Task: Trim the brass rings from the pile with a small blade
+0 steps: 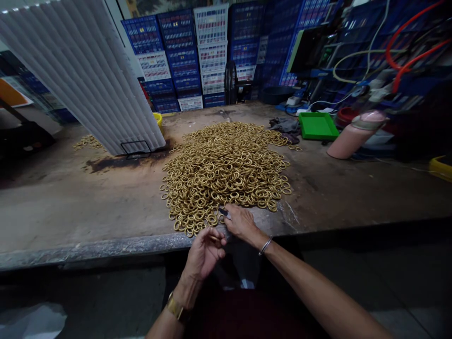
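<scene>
A broad heap of brass-coloured rings (pixel 226 169) lies on the worktable, its near side reaching the front edge. My right hand (pixel 242 222) is at the near side of the heap, fingers closed around a small tool with a dark tip (pixel 223 212); its exact kind is unclear. Just left of it and closer to me, my left hand (pixel 206 252) is raised at the table edge, palm up with curled fingers. A gold-coloured bit shows between those fingers, apparently one ring, mostly hidden by them.
Left of the heap stands a tall ribbed pale panel (pixel 95 75) in a wire stand (pixel 136 148). A green tray (pixel 318 125), a pink bottle (pixel 355 136) and dark cloth (pixel 285 126) are at right. Stacked blue and white crates (pixel 181 61) line the back.
</scene>
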A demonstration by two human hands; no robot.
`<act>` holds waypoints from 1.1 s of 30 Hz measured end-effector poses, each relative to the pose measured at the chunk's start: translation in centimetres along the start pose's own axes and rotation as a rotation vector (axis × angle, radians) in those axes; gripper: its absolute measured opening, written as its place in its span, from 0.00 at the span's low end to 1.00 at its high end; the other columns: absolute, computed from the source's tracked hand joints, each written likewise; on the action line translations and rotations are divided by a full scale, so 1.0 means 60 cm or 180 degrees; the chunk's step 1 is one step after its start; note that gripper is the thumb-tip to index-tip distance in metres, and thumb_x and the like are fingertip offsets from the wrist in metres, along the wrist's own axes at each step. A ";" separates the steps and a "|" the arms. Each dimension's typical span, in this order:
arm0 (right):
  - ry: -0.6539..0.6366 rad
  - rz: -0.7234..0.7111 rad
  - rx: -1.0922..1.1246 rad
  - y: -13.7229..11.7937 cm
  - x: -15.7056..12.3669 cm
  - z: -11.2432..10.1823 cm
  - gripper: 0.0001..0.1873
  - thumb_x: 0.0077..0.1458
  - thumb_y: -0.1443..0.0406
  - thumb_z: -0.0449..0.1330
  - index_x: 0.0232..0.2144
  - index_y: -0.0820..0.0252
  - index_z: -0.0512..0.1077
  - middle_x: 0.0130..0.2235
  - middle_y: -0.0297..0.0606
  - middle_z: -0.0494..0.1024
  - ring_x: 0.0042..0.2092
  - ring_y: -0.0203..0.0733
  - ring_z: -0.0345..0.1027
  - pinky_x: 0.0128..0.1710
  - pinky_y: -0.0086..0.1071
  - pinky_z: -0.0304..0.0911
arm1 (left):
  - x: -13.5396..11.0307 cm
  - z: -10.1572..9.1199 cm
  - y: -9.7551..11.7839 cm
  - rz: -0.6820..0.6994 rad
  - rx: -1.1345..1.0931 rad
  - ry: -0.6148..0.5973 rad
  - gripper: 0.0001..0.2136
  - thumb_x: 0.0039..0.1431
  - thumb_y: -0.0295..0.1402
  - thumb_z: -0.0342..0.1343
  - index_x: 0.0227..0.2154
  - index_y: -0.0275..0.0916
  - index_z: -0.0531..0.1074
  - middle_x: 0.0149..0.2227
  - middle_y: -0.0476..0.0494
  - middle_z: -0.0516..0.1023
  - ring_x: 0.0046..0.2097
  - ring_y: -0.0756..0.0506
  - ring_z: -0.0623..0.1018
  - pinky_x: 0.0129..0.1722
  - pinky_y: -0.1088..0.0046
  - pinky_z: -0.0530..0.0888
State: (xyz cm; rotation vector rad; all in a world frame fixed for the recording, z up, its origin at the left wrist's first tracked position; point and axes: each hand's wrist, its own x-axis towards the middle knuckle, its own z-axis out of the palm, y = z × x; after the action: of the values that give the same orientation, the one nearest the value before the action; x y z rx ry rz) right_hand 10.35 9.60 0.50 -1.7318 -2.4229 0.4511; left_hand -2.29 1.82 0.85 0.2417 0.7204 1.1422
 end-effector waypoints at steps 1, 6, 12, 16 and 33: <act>-0.0001 0.0011 -0.0011 0.000 -0.002 0.000 0.10 0.52 0.65 0.51 0.38 0.59 0.65 0.39 0.40 0.72 0.39 0.40 0.66 0.33 0.28 0.52 | 0.000 0.000 0.000 0.0011 0.0015 0.0035 0.12 0.47 0.38 0.56 0.20 0.34 0.66 0.26 0.46 0.68 0.28 0.51 0.70 0.19 0.80 0.65; 0.0167 -0.0003 -0.0009 -0.001 -0.011 0.003 0.10 0.54 0.63 0.50 0.38 0.59 0.63 0.39 0.39 0.71 0.39 0.40 0.66 0.33 0.29 0.52 | 0.001 0.005 0.001 0.0183 0.0235 0.0174 0.11 0.45 0.36 0.59 0.21 0.34 0.65 0.24 0.49 0.67 0.25 0.53 0.68 0.19 0.81 0.62; 0.0051 -0.0060 -0.0039 -0.002 -0.012 0.000 0.11 0.55 0.61 0.49 0.39 0.58 0.63 0.40 0.40 0.70 0.38 0.39 0.66 0.33 0.29 0.52 | 0.007 0.000 -0.006 0.0404 0.0677 0.0403 0.12 0.46 0.39 0.58 0.26 0.35 0.65 0.22 0.53 0.66 0.19 0.57 0.62 0.15 0.83 0.55; 0.0012 -0.0033 -0.0066 0.000 -0.011 -0.003 0.09 0.52 0.65 0.50 0.37 0.59 0.64 0.39 0.40 0.70 0.38 0.39 0.65 0.32 0.29 0.52 | 0.007 -0.001 -0.010 0.0550 0.1050 0.0520 0.15 0.45 0.42 0.58 0.29 0.36 0.65 0.21 0.55 0.65 0.18 0.58 0.60 0.15 0.84 0.54; 0.0559 -0.0543 0.2170 0.002 -0.042 0.008 0.05 0.51 0.65 0.51 0.27 0.60 0.64 0.26 0.32 0.68 0.28 0.33 0.60 0.30 0.26 0.56 | 0.020 0.011 -0.008 0.1256 0.2341 0.0713 0.11 0.48 0.39 0.56 0.21 0.36 0.66 0.16 0.56 0.60 0.19 0.55 0.58 0.19 0.80 0.57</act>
State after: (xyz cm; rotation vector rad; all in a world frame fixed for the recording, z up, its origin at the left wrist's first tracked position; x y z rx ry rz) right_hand 11.15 7.17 0.21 -1.2035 -1.9404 0.9210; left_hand -1.26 2.84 0.62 0.9170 1.3216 1.2445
